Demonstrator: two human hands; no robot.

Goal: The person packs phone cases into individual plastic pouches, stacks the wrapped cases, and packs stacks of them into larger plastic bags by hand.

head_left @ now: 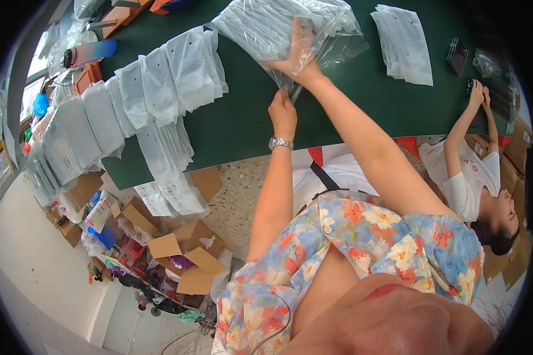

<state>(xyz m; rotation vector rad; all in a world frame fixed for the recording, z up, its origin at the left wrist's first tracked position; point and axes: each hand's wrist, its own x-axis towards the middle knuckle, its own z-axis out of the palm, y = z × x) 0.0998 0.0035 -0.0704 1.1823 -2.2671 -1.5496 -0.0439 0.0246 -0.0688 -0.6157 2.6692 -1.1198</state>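
**Desk:** What runs along the left of the frame?

**Photographer:** White flat pouches (160, 83), fanned in overlapping rows across the green table (243, 118) from about nine o'clock up to eleven. They are laid like shingles, each edge showing, probably so that one can be lifted at a time. Below them, at seven o'clock, open cardboard boxes (183, 254) stand on the floor.

**Desk:** And the left hand?

**Photographer:** The left hand (282, 112), a metal watch (281, 143) at its wrist, is closed in a pinch on the lower corner of a clear plastic bag (278, 29), just above the centre of the picture. That grip looks meant to anchor the bag's end so the film stays taut.

**Desk:** The right?

**Photographer:** The right hand (299, 56) lies spread, fingers open, pressed flat on the same bag at about twelve o'clock. It grips nothing; I judge the palm is holding the film and its long white contents flat against the table. The bag lies on the table's far part, running from the pinched corner up to the top edge.

**Desk:** Anything further right?

**Photographer:** A smaller stack of white pouches (405, 44) at one o'clock, and at three o'clock another person (474, 183), both hands up on the table edge beside dark items (503, 97) too small to identify.
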